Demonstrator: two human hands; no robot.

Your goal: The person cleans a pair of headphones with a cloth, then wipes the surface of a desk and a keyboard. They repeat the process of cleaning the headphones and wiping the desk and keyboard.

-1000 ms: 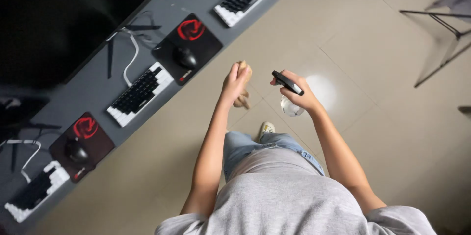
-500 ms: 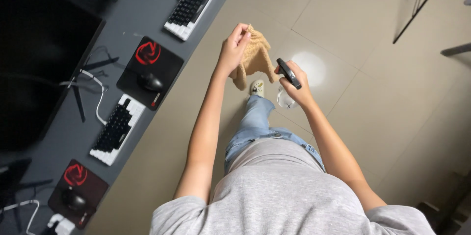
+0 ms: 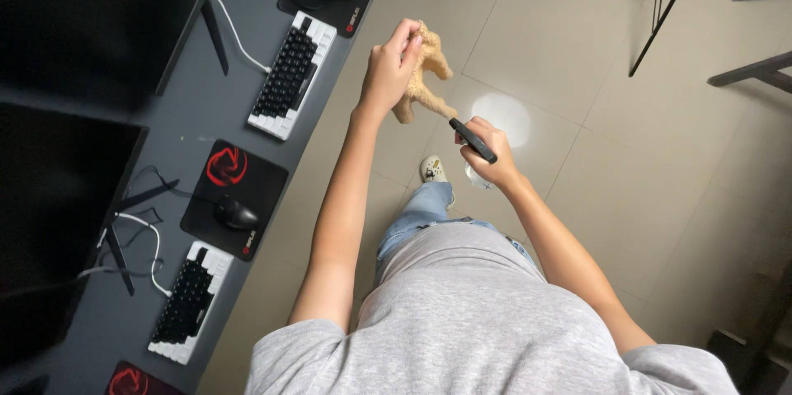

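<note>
Tan cloth [image 3: 425, 73], newly unfurled and pinched in my left hand [image 3: 388, 73], hangs beside the desk [image 3: 177, 127]; my right hand [image 3: 487, 148] grips a spray bottle [image 3: 474, 143], nozzle now aimed at it.

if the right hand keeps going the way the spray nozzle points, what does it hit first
Most likely the tan cloth hanging from the left hand; the right hand aims the spray bottle at its lower tip, though depth is unclear.
</note>
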